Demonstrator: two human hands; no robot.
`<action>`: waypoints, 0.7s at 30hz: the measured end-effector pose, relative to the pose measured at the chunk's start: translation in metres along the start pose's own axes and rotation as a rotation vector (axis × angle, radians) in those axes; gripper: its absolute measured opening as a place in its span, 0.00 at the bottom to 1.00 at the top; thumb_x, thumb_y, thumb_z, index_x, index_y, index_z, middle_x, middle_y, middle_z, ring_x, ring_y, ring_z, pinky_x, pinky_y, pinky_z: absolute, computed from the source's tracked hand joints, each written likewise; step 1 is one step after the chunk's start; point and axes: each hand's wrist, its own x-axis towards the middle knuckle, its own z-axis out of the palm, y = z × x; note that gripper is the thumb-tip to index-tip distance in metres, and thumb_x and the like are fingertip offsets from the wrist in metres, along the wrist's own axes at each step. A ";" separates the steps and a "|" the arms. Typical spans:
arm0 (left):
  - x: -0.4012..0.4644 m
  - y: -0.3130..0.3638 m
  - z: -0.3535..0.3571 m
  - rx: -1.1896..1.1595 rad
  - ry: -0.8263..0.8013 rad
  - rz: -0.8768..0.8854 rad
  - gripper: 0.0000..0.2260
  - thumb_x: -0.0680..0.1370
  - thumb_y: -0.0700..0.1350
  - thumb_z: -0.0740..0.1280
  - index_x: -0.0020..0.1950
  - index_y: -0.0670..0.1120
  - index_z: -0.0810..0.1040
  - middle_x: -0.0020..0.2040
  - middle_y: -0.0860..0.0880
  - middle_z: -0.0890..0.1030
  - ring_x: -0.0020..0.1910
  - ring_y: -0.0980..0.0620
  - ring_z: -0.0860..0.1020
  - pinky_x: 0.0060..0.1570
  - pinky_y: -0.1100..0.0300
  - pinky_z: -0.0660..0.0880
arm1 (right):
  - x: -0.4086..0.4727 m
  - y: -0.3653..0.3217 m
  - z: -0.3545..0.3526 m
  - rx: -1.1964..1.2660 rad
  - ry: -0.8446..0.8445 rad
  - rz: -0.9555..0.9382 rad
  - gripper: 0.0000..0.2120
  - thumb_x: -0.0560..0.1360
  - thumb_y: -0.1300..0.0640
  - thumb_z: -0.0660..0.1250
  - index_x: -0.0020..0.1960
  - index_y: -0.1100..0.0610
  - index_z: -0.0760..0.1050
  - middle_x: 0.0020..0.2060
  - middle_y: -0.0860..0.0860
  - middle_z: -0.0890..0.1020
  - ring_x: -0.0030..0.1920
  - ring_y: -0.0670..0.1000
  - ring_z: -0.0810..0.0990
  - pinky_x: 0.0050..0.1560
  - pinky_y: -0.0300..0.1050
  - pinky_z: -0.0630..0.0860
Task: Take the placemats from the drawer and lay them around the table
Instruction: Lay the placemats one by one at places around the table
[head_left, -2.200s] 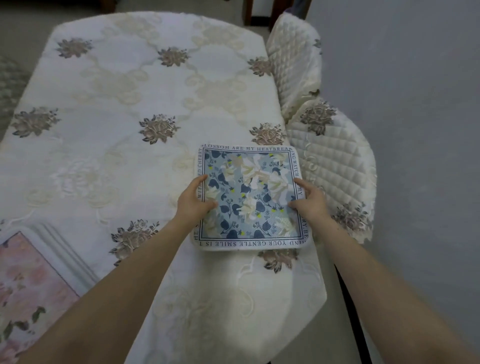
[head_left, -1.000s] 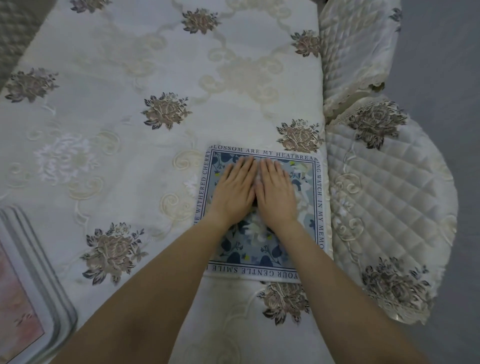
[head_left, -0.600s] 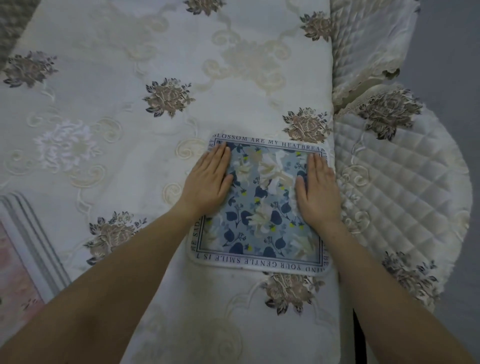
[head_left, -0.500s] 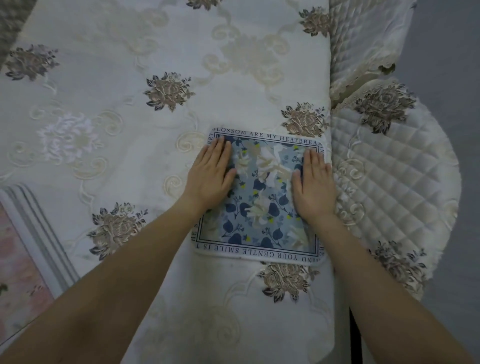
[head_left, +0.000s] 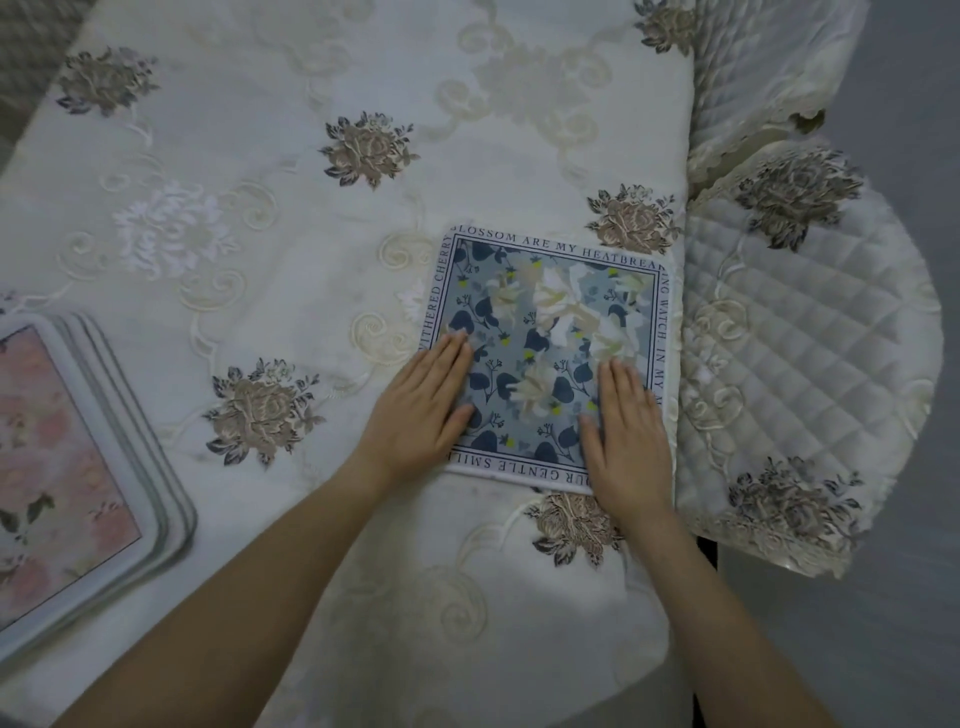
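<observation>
A blue floral placemat (head_left: 550, 332) with a lettered border lies flat on the cream embroidered tablecloth (head_left: 311, 218), close to the table's right edge. My left hand (head_left: 421, 410) rests flat over its lower left corner, fingers straight. My right hand (head_left: 626, 431) presses flat on its lower right part, fingers straight and pointing away from me. A stack of several placemats (head_left: 67, 467) with a pink floral one on top sits at the left edge of the view.
A chair with a quilted cream cover (head_left: 800, 364) stands tight against the table's right side. Grey floor (head_left: 914, 623) shows to the right of it. The tablecloth hangs over the table's near edge.
Both hands slid from the middle of the blue placemat out to its sides, then down toward its near corners. The view shifted, so more of the pink stack shows.
</observation>
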 end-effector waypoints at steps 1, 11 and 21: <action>0.000 0.000 -0.002 -0.003 -0.003 0.000 0.27 0.83 0.53 0.49 0.78 0.42 0.52 0.78 0.46 0.52 0.78 0.51 0.49 0.76 0.54 0.48 | 0.000 0.002 -0.001 -0.004 0.001 0.002 0.28 0.83 0.47 0.48 0.79 0.55 0.48 0.78 0.50 0.51 0.78 0.47 0.45 0.77 0.46 0.44; 0.008 0.026 -0.071 -0.052 0.027 -0.039 0.16 0.78 0.45 0.62 0.64 0.41 0.74 0.59 0.43 0.78 0.56 0.42 0.76 0.51 0.49 0.74 | 0.004 -0.030 -0.058 0.334 0.034 0.055 0.15 0.80 0.57 0.60 0.66 0.58 0.72 0.57 0.50 0.75 0.62 0.53 0.71 0.57 0.38 0.63; -0.093 0.071 -0.153 -0.080 0.381 -0.135 0.19 0.80 0.50 0.57 0.66 0.43 0.75 0.61 0.46 0.79 0.60 0.46 0.76 0.61 0.51 0.71 | -0.058 -0.106 -0.116 0.262 0.111 -0.203 0.22 0.80 0.47 0.55 0.69 0.57 0.71 0.65 0.53 0.75 0.67 0.54 0.70 0.66 0.55 0.69</action>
